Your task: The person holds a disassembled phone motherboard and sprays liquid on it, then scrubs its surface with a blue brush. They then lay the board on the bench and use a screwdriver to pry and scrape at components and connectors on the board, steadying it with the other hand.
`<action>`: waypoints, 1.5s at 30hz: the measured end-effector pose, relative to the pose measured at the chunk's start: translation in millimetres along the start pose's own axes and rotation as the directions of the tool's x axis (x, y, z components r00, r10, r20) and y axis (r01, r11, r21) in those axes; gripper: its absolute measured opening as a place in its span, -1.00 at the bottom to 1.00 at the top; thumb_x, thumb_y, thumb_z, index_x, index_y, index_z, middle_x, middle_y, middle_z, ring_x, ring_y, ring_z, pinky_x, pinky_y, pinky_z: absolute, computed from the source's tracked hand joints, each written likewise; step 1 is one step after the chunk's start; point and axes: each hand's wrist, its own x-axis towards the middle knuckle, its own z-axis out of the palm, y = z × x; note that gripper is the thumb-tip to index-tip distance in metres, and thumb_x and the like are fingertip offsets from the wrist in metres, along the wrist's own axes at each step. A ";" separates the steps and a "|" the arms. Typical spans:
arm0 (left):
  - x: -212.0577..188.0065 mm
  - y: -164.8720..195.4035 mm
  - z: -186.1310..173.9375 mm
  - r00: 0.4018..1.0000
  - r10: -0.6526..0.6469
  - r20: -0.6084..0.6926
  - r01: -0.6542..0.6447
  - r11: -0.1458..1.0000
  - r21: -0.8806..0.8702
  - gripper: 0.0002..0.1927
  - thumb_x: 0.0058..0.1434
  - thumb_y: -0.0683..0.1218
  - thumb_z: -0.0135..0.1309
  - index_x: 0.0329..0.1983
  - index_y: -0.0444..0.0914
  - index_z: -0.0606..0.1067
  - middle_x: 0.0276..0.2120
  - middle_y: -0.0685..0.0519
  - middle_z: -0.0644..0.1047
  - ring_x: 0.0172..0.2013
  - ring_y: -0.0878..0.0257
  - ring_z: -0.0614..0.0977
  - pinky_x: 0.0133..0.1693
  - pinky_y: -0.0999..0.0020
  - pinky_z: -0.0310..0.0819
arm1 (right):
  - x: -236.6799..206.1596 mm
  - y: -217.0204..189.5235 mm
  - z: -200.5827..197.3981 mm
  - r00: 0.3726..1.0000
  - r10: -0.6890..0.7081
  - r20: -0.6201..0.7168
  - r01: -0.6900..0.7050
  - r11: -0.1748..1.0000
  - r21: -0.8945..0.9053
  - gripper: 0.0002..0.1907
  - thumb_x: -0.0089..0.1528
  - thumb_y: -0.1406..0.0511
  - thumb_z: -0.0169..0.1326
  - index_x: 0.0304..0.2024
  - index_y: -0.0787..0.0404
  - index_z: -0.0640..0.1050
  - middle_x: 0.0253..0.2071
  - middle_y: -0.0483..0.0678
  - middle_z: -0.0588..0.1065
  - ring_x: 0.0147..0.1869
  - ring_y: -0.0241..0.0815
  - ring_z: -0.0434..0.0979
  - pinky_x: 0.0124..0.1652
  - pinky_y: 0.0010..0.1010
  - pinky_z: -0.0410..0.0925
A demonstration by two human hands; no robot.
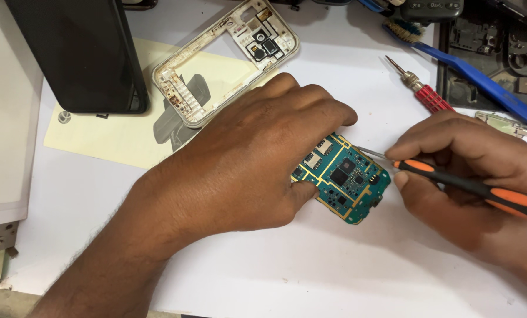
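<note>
Circuit board, teal with gold traces and black chips, lies flat.

Phone repair bench: circuit board, screwdrivers (two), stripped frame.

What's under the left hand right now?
The left hand presses down on a teal circuit board lying on the white table. Only the board's right part shows; the rest is covered by the palm and fingers, so nothing there can be checked.
</note>
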 end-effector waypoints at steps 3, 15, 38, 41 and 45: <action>-0.2 -0.4 -0.4 1.000 0.000 0.000 0.000 1.000 0.000 -0.40 -0.09 -0.19 0.33 0.09 -0.27 0.51 -0.07 0.04 0.57 -0.02 0.08 0.52 0.06 0.13 0.40 | 3.2 1.6 -0.5 0.999 -0.026 0.043 0.025 1.000 0.016 -0.73 0.10 0.51 0.24 -0.15 0.22 0.61 -0.13 -0.11 0.55 -0.29 -0.49 0.49 -0.42 -0.66 0.30; 0.3 -0.8 1.3 1.000 -0.019 0.018 0.019 1.000 0.004 -0.56 -0.07 -0.14 0.37 -0.07 -0.23 0.57 -0.17 0.12 0.57 -0.14 0.17 0.50 -0.05 0.19 0.41 | 0.6 7.4 -2.7 0.997 -0.030 0.069 0.026 0.998 0.053 -0.71 0.09 0.54 0.21 -0.15 0.22 0.62 -0.10 -0.07 0.53 -0.28 -0.43 0.51 -0.37 -0.59 0.32; -0.4 -1.4 1.1 1.000 -0.003 0.004 0.003 1.000 -0.009 -0.61 -0.07 -0.14 0.38 -0.13 -0.22 0.58 -0.20 0.13 0.56 -0.18 0.20 0.49 -0.09 0.22 0.41 | 0.6 1.1 -1.9 0.997 -0.043 0.070 0.038 0.997 0.065 -0.74 0.15 0.54 0.18 -0.14 0.21 0.62 -0.07 -0.07 0.56 -0.19 -0.41 0.58 -0.28 -0.58 0.39; 0.3 -1.6 1.2 1.000 -0.012 0.012 0.012 1.000 -0.008 -0.62 -0.06 -0.14 0.37 -0.14 -0.22 0.58 -0.20 0.14 0.56 -0.18 0.21 0.49 -0.09 0.22 0.41 | 1.0 0.5 -2.2 0.996 -0.029 0.081 0.024 0.998 0.065 -0.73 0.13 0.55 0.18 -0.14 0.22 0.62 -0.08 -0.07 0.58 -0.16 -0.40 0.58 -0.26 -0.58 0.39; -0.6 0.1 0.1 0.999 -0.024 0.021 0.024 1.000 0.003 -0.63 -0.04 -0.14 0.36 -0.13 -0.22 0.58 -0.21 0.13 0.56 -0.17 0.19 0.48 -0.08 0.21 0.40 | -0.5 1.3 -0.6 0.998 -0.007 0.056 0.003 0.998 0.065 -0.74 0.14 0.55 0.18 -0.14 0.25 0.62 -0.07 -0.05 0.55 -0.17 -0.38 0.56 -0.24 -0.55 0.38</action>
